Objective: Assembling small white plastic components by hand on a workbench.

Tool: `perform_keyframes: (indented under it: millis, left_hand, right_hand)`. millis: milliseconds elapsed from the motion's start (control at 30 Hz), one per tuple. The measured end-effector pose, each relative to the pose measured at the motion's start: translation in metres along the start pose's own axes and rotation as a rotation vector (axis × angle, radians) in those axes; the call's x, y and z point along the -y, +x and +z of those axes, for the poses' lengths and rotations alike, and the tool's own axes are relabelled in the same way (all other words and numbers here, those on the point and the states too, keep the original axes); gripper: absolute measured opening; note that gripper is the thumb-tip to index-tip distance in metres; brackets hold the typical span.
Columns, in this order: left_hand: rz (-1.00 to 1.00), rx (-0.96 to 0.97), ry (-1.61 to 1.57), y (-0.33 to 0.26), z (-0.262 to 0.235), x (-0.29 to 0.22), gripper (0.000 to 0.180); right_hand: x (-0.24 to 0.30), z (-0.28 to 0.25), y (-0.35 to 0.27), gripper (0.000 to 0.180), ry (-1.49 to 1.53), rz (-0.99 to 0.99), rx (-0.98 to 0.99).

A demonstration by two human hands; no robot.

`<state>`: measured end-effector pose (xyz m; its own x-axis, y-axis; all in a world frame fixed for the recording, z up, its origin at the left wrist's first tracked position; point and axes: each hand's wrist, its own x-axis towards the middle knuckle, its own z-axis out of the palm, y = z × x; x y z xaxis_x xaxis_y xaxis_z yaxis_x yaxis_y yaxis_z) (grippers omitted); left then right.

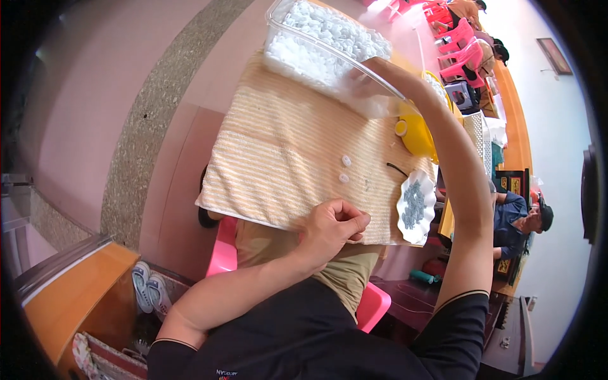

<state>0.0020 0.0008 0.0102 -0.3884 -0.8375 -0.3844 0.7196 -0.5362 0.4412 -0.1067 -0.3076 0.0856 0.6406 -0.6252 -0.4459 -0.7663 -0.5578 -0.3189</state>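
Note:
My left hand (334, 227) is closed in a pinch over the near edge of a striped towel (272, 145); what its fingertips hold, if anything, cannot be made out. At the far side, my right hand (373, 77) reaches into a clear plastic bin (326, 54) filled with small white pieces (329, 28). The bin wall blurs its fingers. Two loose white plastic pieces (346, 161) lie on the towel between my hands. To their right is a white scalloped dish (405, 223) with small grey bits (415, 204). Just beyond the dish lies a thin black stick (398, 169).
A yellow container (418, 134) stands right of the bin, partly behind my right forearm. Pink chairs (465, 60) and seated people are farther right, one in a dark blue shirt (510, 218). White shoes (150, 288) sit at lower left.

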Motion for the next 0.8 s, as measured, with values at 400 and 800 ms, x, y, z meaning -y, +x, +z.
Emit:
perform_keyframes:
  millis: [400, 800]
  left_hand:
    - [0.013, 0.003, 0.063, 0.0, 0.0, 0.001, 0.014]
    - [-0.011, 0.016, 0.065, -0.001, 0.0, -0.004, 0.014]
  right_hand:
    - [-0.003, 0.01, 0.003, 0.045, -0.028, 0.023, 0.098]
    - [0.01, -0.001, -0.003, 0.02, 0.198, 0.164, 0.115]
